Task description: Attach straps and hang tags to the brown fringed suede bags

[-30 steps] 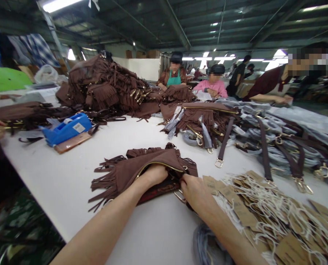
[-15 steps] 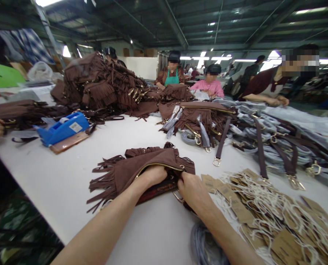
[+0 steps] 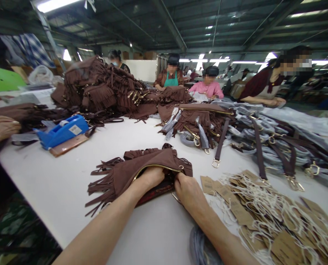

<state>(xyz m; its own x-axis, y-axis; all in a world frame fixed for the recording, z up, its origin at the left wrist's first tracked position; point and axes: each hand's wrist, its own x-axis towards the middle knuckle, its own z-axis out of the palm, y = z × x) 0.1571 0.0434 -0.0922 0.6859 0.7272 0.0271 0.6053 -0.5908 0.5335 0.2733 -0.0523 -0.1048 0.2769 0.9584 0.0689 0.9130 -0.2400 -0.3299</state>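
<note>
- Head view: a person's left hand (image 3: 150,177) is reaching, fingers hidden, into the open zip mouth of a brown fringed bag (image 3: 131,171) that is lying flat on the white table (image 3: 70,184) straight ahead; whether that hand is grasping anything inside cannot be told.
- The right hand (image 3: 186,188) is pinching the bag's right edge beside a metal ring, fingers closed on the fabric.
- No brand or writing is showing clearly: a white label on the blue tape dispenser (image 3: 63,130) is too small to read, and the brown paper tags (image 3: 263,213) with white strings, heaped just right of the bag, are showing no legible print.
- A phone (image 3: 68,144) is lying against the dispenser.
- Beyond the bag, a pile of brown bags (image 3: 103,86) and grey-wrapped straps (image 3: 277,143) with clasps are crowding the table.
- A co-worker's hand (image 3: 1,129) is resting at the left edge; other workers are bending over the far end.
</note>
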